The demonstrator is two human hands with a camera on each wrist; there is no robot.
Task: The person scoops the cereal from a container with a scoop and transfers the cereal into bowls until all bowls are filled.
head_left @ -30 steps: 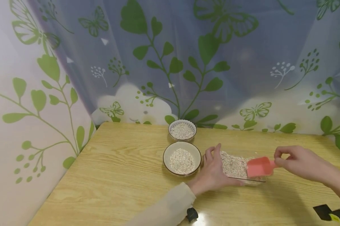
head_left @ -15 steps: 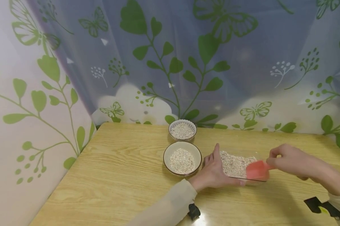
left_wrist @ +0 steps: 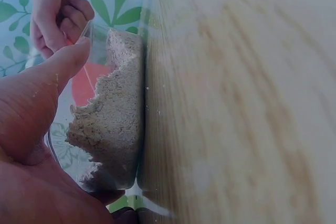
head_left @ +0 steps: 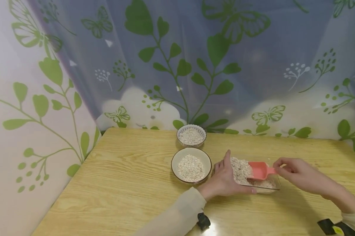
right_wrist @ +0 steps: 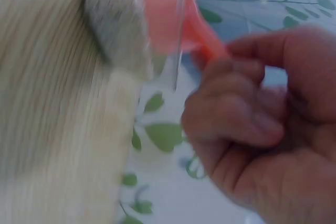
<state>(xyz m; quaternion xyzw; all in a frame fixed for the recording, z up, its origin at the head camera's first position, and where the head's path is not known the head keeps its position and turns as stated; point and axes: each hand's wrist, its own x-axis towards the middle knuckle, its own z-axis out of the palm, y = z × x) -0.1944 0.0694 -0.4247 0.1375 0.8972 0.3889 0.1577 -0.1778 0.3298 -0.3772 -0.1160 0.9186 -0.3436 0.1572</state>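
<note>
A clear rectangular container (head_left: 273, 188) of oat flakes (head_left: 240, 171) stands on the table. My left hand (head_left: 224, 183) holds its left end, the thumb along the near wall and the other fingers around the far side. My right hand (head_left: 297, 172) pinches the handle of a pink scoop (head_left: 258, 170), whose front edge is pushed into the oats. In the left wrist view, the scoop (left_wrist: 86, 83) shows through the clear wall beside the heaped oats (left_wrist: 113, 119). The right wrist view shows curled fingers around the scoop's handle (right_wrist: 207, 40).
Left of the container sits a cream bowl (head_left: 206, 159) with a dark rim, holding oats. Behind it is a smaller patterned bowl (head_left: 180, 141), also with oats. A patterned curtain (head_left: 254, 82) hangs along the wooden table's (head_left: 121, 170) back edge.
The right hand has moved left with the scoop, after a slight dip toward the near side, and the scoop has pushed further into the oats. The left hand stays at the container.
</note>
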